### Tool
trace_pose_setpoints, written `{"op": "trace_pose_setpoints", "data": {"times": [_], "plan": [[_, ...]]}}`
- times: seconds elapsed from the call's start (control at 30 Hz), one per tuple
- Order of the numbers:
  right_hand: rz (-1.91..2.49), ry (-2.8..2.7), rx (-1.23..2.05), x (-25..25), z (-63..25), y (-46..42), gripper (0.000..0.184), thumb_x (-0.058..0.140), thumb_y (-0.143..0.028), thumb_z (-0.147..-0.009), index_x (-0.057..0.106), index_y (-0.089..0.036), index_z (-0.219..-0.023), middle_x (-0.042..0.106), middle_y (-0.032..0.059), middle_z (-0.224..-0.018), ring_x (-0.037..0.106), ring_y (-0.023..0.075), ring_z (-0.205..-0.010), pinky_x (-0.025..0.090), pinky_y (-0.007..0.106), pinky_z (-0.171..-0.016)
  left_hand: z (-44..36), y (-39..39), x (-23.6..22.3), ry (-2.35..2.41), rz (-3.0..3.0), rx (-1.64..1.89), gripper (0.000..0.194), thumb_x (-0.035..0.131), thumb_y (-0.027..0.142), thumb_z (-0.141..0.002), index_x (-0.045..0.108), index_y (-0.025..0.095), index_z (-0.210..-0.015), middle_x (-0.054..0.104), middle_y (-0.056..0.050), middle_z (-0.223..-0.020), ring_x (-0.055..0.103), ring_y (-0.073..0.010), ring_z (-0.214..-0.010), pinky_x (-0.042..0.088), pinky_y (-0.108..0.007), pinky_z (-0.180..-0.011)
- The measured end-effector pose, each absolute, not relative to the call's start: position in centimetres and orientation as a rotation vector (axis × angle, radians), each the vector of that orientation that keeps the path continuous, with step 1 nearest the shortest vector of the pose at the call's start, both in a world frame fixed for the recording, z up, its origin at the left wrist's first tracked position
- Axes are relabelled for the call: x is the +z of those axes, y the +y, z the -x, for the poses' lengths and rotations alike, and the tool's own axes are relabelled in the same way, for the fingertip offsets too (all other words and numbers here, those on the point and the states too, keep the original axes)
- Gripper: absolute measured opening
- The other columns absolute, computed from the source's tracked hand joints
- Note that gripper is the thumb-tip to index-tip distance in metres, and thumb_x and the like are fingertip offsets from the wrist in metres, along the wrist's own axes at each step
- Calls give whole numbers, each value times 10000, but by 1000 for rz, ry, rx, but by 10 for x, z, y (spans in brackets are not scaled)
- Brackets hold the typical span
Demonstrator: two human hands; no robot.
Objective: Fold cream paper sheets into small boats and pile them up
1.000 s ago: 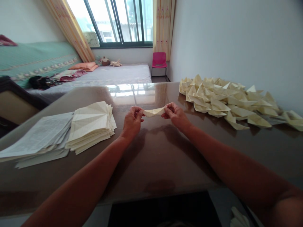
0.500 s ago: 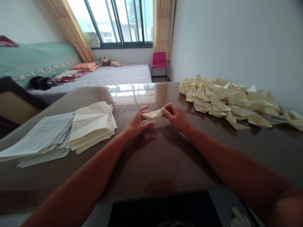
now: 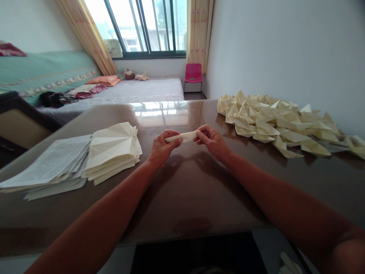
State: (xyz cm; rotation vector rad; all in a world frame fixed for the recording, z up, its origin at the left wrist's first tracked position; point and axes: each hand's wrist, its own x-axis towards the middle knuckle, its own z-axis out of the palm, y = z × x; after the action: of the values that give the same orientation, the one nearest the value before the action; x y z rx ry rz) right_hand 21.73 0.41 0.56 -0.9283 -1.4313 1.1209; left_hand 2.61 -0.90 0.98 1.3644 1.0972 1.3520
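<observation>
A narrow strip of folded cream paper (image 3: 188,136) is held level just above the brown table (image 3: 194,198). Its left end is pinched between the thumb and fingers of my left hand (image 3: 164,146). At the other end, my right hand (image 3: 211,139) grips the paper with thumb and forefinger. Both hands are closed, and their fingers hide the two ends of the strip.
Left of my hands lies a stack of creased cream sheets (image 3: 112,152), beside printed sheets (image 3: 57,158). Folded paper shapes (image 3: 262,120) are heaped at the right by the wall. A bed (image 3: 154,89) and a pink chair (image 3: 193,73) stand beyond the table.
My left hand, its fingers spread around the paper before, has closed on the left end. The paper looks flatter and narrower now. My right hand keeps its hold.
</observation>
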Motion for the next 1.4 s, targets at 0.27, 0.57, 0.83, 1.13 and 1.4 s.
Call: {"op": "trace_pose_setpoints", "data": {"times": [0.27,0.57,0.83,1.13,1.4], "plan": [[849,-1369,1397,4,-215,0,440,754,-399,-668,547,-216,-1011,621,-14,-855,565,105,-738,461,224,-628,-29,-11,8,1142,-1436,1390,311,774,359,-640,659,151,-840,631,16,-678,566,-101,-612,466,-209,-583],[838,-1435,1313,-3,-213,2,315,785,-414,-621,608,-166,-700,605,-18,-622,488,91,-568,396,243,-572,-34,-14,6,1216,-1526,1365,280,754,359,-665,672,161,-844,620,22,-621,533,-94,-539,405,-192,-491],[856,-1398,1298,-2,-213,2,323,797,-412,-592,579,-178,-638,610,-28,-589,497,94,-560,391,245,-581,-36,-18,9,1107,-1424,1325,420,782,380,-641,670,155,-977,688,-11,-761,628,-124,-645,523,-239,-627],[996,-1538,1255,3,-217,0,342,749,-454,-643,692,-173,-829,618,-20,-625,470,90,-543,342,224,-504,-32,-15,7,1123,-1415,1184,324,785,406,-633,694,130,-777,687,-35,-657,669,-177,-652,538,-272,-617],[1048,-1629,1175,5,-221,-1,313,720,-451,-657,686,-155,-753,584,-27,-593,461,94,-563,377,233,-545,-28,-12,3,1262,-1798,1053,231,636,399,-752,668,171,-772,637,-5,-595,583,-140,-561,454,-235,-545]]}}
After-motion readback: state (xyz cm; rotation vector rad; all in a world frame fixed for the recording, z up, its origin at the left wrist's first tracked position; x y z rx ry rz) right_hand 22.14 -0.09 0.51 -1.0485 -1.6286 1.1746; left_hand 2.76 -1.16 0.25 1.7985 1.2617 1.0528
